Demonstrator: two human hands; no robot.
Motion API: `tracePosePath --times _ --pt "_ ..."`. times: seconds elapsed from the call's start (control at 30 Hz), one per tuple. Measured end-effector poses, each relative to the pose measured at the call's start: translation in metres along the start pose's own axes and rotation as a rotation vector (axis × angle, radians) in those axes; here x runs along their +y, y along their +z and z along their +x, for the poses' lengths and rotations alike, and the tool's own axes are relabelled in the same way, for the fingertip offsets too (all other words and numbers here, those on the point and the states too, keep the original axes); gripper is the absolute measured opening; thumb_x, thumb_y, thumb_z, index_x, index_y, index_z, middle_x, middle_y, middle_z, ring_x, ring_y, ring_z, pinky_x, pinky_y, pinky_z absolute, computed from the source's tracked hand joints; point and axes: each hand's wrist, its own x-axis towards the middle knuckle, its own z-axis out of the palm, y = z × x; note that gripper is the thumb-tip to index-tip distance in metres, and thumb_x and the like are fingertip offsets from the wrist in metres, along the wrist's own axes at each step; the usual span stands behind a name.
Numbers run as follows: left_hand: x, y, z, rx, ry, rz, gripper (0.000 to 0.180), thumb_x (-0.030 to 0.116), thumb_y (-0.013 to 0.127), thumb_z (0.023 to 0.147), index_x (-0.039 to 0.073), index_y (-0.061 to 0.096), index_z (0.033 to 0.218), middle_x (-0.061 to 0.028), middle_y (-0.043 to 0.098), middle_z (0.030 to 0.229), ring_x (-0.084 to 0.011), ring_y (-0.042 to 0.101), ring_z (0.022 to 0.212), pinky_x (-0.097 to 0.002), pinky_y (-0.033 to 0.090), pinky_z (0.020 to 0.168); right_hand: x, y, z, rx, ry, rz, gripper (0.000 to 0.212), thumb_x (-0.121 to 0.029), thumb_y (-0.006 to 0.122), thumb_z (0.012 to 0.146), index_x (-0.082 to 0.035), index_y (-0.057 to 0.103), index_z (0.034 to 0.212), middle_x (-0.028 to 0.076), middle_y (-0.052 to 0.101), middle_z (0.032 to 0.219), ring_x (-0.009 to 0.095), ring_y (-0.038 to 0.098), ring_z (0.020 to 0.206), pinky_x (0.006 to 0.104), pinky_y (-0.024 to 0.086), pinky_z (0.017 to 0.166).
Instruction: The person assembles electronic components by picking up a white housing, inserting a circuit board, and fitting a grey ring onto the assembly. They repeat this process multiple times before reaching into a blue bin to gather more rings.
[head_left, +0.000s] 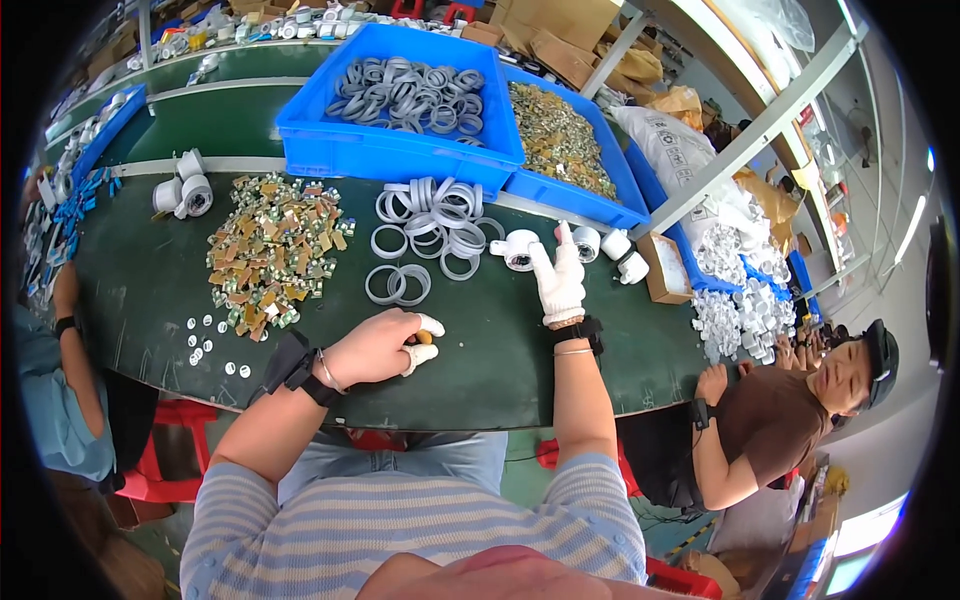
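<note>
My left hand [375, 345], with white covers on its thumb and index finger, is closed in a pinch above the green table. Between those fingertips shows a small orange-brown piece [425, 338], too small to identify. My right hand [560, 285] wears a white glove and reaches forward with thumb and index finger spread. It is beside a white round housing [519, 250] on its left and another white housing [586, 243] just beyond on its right; whether it touches either, I cannot tell. Grey rings [435, 225] lie loosely heaped between my hands and the blue bins.
A pile of small circuit boards [270, 250] and several white discs [195, 343] lie left. Behind stand a blue bin of rings [400, 150] and a blue bin of boards [610, 205]. A cardboard box [665, 268] and white parts [745, 315] are right. Co-workers sit both sides.
</note>
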Motion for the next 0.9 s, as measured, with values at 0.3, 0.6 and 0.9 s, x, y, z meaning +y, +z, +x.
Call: tracePosePath --times 0.3,0.6,0.9 --pt "0.001 -0.002 -0.002 -0.019 -0.062 0.013 0.033 0.011 0.074 0.094 0.006 0.067 0.126 -0.0114 0.073 0.100 -0.0285 0.066 0.094 -0.0392 0.053 0.083 0.015 0.010 0.002 -0.094 0.027 0.123 0.074 -0.039 0.072 0.098 0.000 0.046 0.155 0.021 0.059 0.147 0.028 0.057 0.134 0.0380 0.042 0.113" --pt "-0.005 -0.002 0.001 -0.058 -0.078 -0.024 0.034 0.010 0.072 0.093 0.005 0.067 0.126 -0.0124 0.073 0.103 -0.0305 0.067 0.095 -0.0406 0.053 0.086 0.015 0.009 0.004 -0.139 -0.014 -0.020 0.074 -0.046 0.074 0.094 -0.001 0.053 0.150 0.019 0.068 0.130 0.031 0.065 0.122 0.0390 0.048 0.106" --pt "-0.009 0.002 -0.002 -0.013 -0.031 0.066 0.035 0.010 0.073 0.092 0.005 0.067 0.127 -0.0116 0.073 0.103 -0.0308 0.066 0.098 -0.0404 0.053 0.087 0.004 0.005 0.004 -0.233 -0.047 0.065 0.092 -0.047 0.080 0.089 -0.002 0.040 0.159 0.020 0.065 0.137 0.031 0.062 0.128 0.0399 0.047 0.109"
